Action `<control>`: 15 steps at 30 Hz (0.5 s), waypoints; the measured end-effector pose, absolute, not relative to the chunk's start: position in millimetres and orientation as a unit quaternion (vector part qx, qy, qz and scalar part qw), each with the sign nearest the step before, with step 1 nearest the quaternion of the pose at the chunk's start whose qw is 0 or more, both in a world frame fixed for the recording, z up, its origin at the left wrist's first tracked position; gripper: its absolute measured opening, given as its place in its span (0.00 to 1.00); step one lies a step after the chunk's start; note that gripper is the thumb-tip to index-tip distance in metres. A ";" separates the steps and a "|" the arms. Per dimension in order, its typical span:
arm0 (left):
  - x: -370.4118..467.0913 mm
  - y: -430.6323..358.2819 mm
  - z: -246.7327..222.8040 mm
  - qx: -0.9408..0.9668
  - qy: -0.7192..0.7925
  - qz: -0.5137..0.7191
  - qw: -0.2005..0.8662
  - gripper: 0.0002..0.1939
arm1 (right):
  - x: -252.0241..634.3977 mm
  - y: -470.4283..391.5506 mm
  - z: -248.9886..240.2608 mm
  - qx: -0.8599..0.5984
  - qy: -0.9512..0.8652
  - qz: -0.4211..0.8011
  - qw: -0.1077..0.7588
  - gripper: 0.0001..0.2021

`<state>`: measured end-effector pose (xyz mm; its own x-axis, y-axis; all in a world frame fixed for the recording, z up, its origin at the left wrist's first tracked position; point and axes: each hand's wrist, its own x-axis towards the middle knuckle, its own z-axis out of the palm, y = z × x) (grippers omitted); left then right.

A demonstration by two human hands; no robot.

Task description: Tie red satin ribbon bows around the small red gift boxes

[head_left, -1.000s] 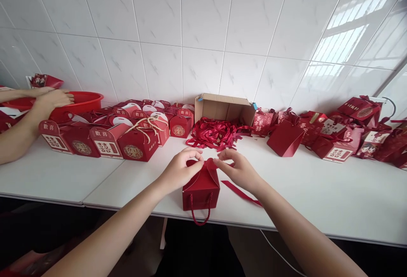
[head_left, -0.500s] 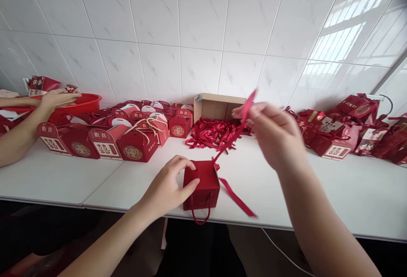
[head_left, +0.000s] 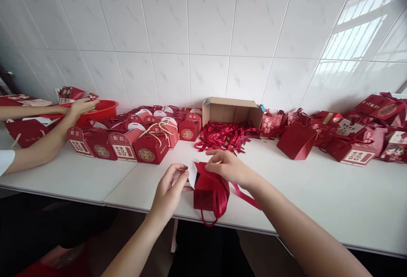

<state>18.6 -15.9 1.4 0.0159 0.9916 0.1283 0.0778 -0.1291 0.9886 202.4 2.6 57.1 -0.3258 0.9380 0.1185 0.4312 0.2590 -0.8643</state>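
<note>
Left fingers (head_left: 181, 182) and right fingers (head_left: 218, 168) pinch box (head_left: 204, 200) flaps (head_left: 192, 175) — table edge (head_left: 248, 225) close, room rightward.

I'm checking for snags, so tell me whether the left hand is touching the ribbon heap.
Apart: the head view shows bare white tabletop between the left hand and the ribbon heap.

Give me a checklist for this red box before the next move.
1. Flaps all down: not ok; a white-lined flap stands up beside the left hand.
2. Right hand at the red gift box: ok, over its top.
3. Box front uncovered: not ok; satin ribbon hangs across it.
4. Rope handle fully visible: not ok; ribbon covers part.
5. Spare ribbons in sight: ok, heaped by the cardboard carton.
6. Box contents: cannot tell.
</note>
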 end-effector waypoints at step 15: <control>28.9 -20.5 -6.8 0.567 0.470 0.529 0.422 0.18 | 195.1 27.6 46.5 -0.477 -0.684 0.452 0.317 0.14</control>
<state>28.9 -20.5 -6.8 -0.0014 0.9792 0.2029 0.0876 -0.2019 0.9755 195.1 27.6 46.5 -0.3439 0.9390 0.0026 0.3649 0.1362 -0.9211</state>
